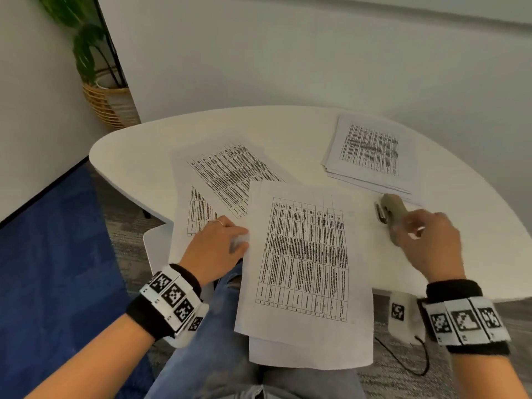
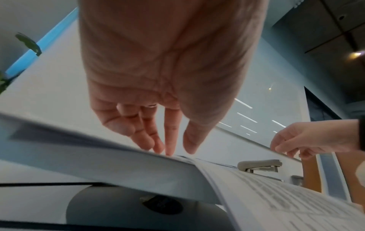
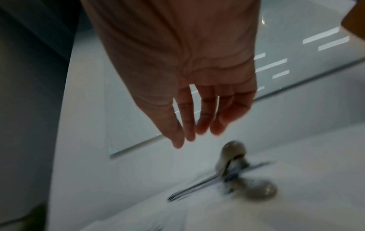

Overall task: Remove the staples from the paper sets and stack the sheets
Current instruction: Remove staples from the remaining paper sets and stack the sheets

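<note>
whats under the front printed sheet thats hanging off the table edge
Under the front printed sheet, another white sheet sticks out at its near edge. How many more sheets lie between is hidden. Jeans show below the overhanging part.

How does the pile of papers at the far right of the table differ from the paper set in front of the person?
The far pile lies wholly on the table, while the near paper set hangs over the table edge toward the person's lap. No hand touches the far pile; the left hand touches the near set's left edge. The far pile lies beyond the stapler, the near set to its left. Both show printed tables.
</note>
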`<act>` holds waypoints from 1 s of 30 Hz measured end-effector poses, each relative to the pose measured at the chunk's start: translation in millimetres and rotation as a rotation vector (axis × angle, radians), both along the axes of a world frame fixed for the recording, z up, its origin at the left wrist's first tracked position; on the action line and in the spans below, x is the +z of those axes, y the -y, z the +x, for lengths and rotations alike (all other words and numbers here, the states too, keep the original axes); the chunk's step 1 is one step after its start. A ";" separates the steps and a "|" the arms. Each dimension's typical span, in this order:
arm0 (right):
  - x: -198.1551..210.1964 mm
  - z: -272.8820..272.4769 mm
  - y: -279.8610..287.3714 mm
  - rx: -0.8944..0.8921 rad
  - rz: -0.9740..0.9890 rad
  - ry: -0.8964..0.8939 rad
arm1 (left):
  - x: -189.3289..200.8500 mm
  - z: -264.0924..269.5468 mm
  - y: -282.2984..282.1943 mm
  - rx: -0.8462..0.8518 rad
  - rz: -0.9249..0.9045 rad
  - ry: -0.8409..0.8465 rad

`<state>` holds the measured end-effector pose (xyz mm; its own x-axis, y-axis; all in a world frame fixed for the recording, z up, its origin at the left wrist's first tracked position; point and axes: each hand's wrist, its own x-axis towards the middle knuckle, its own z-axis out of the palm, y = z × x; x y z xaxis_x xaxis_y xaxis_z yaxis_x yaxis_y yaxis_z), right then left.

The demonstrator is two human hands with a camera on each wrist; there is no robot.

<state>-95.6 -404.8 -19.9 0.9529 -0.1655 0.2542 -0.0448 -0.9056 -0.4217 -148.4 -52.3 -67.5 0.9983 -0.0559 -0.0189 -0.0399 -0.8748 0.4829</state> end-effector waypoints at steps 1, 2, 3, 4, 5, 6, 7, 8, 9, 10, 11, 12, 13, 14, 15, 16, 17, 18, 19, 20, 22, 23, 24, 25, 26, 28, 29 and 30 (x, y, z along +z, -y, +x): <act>-3.6 -7.0 -9.2 0.036 0.023 -0.112 | 2.9 -1.1 3.5 0.026 -0.014 -0.009; -9.3 -12.2 -18.3 0.082 0.027 -0.275 | 6.6 -2.8 6.4 0.050 0.000 -0.022; -16.8 -15.4 -26.6 0.126 0.010 -0.417 | 9.5 -4.3 8.7 0.067 0.028 -0.041; -22.9 -17.5 -33.7 0.149 -0.012 -0.497 | 12.6 -6.5 11.3 0.079 0.051 -0.068; -27.0 -18.2 -40.1 0.154 -0.025 -0.524 | 15.1 -8.6 14.5 0.085 0.056 -0.105; -27.7 -18.7 -46.6 0.151 -0.033 -0.530 | 17.4 -10.3 18.0 0.091 0.027 -0.147; -27.3 -18.7 -51.8 0.147 -0.035 -0.539 | 19.3 -11.9 21.2 0.103 -0.030 -0.198; -26.1 -19.1 -57.2 0.146 -0.033 -0.556 | 21.4 -13.6 24.5 0.119 -0.091 -0.259; -25.6 -19.7 -61.8 0.145 -0.029 -0.577 | 22.7 -15.0 27.3 0.130 -0.143 -0.321; -25.4 -20.5 -65.9 0.149 -0.032 -0.591 | 24.3 -16.1 29.8 0.136 -0.182 -0.365; -25.4 -21.5 -68.8 0.152 -0.036 -0.592 | 24.9 -16.4 32.1 0.144 -0.220 -0.369; -25.2 -21.9 -70.4 0.151 -0.038 -0.585 | 26.1 -16.7 34.5 0.157 -0.270 -0.336; -25.2 -21.6 -70.3 0.156 -0.028 -0.580 | 27.3 -16.3 36.7 0.176 -0.331 -0.285; -24.4 -21.0 -69.6 0.168 -0.009 -0.585 | 31.2 -16.2 39.3 0.190 -0.387 -0.223; -24.1 -20.2 -67.5 0.183 0.013 -0.595 | 35.7 -15.6 41.9 0.188 -0.421 -0.168; -24.1 -19.2 -64.3 0.194 0.031 -0.605 | 42.7 -15.7 45.9 0.167 -0.429 -0.125; -23.9 -17.9 -60.5 0.205 0.051 -0.604 | 49.0 -15.3 49.8 0.136 -0.428 -0.084; -23.9 -16.6 -57.5 0.213 0.093 -0.597 | 56.4 -15.0 53.5 0.101 -0.425 -0.036; -24.3 -15.7 -54.4 0.213 0.177 -0.577 | 63.1 -14.6 56.4 0.069 -0.422 0.021; -23.7 -15.3 -51.4 0.207 0.306 -0.549 | 72.0 -14.7 58.8 0.040 -0.421 0.085; -20.4 -16.5 -46.4 0.204 0.643 -0.499 | 87.7 -12.8 60.1 0.006 -0.445 0.241; -19.5 -16.9 -42.4 0.213 0.815 -0.471 | 95.4 -11.5 59.6 -0.010 -0.487 0.311; -18.1 -17.4 -38.0 0.231 0.964 -0.435 | 104.5 -11.6 59.2 -0.030 -0.547 0.368; -13.7 -18.0 -36.0 0.262 1.082 -0.390 | 109.6 -9.8 58.0 -0.045 -0.605 0.408; -7.6 -19.0 -35.4 0.311 1.169 -0.336 | 115.4 -8.9 57.9 -0.058 -0.647 0.432; 9.1 -18.7 -37.7 0.381 1.245 -0.185 | 116.9 -2.0 57.5 -0.054 -0.660 0.460; 21.3 -18.5 -40.4 0.405 1.257 -0.089 | 113.8 3.4 58.3 -0.038 -0.649 0.456; 34.5 -17.6 -43.3 0.433 1.254 -0.002 | 111.7 7.6 60.7 -0.020 -0.638 0.445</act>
